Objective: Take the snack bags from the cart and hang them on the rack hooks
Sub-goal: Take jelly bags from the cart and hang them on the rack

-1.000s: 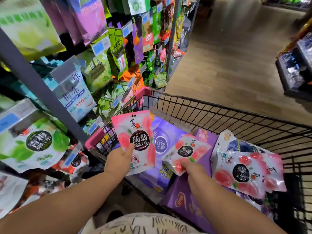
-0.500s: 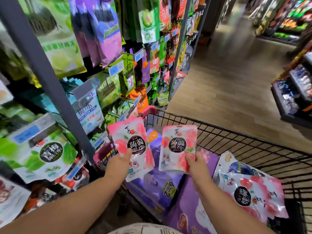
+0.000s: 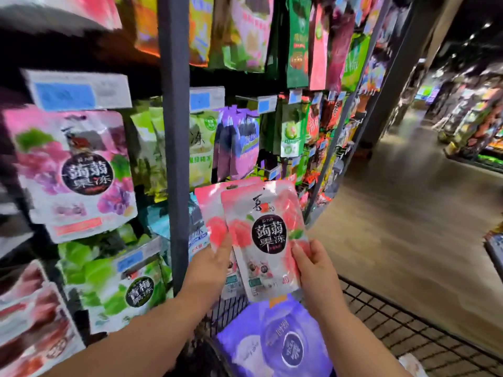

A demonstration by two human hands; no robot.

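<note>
I see both hands raised in front of the rack (image 3: 152,63), each with a pink snack bag. The left hand (image 3: 209,270) holds the rear bag (image 3: 211,213) by its lower part. Its fingers (image 3: 223,251) pinch it, thumb on the printed face, the rest hidden behind. The right hand (image 3: 317,273) holds the front bag (image 3: 268,240) by its right edge, fingers (image 3: 298,251) pinching the same way, thumb in front.

The front bag overlaps the rear one and covers most of its right side. Both stand upright in the air, just right of the grey post (image 3: 174,159) and over the left end of the cart (image 3: 408,331). In the cart, directly below the bags, lies a purple pack (image 3: 283,346).

On the rack to the left hang a grape bag (image 3: 73,170) and, under it, a green bag (image 3: 122,292), the grape bag beneath a blue price tag (image 3: 79,89). That side of the view is smeared, so I cannot make out the hooks themselves. The two pink bags may be touching; I cannot be sure. The wooden floor (image 3: 408,213) runs off to the far right.
</note>
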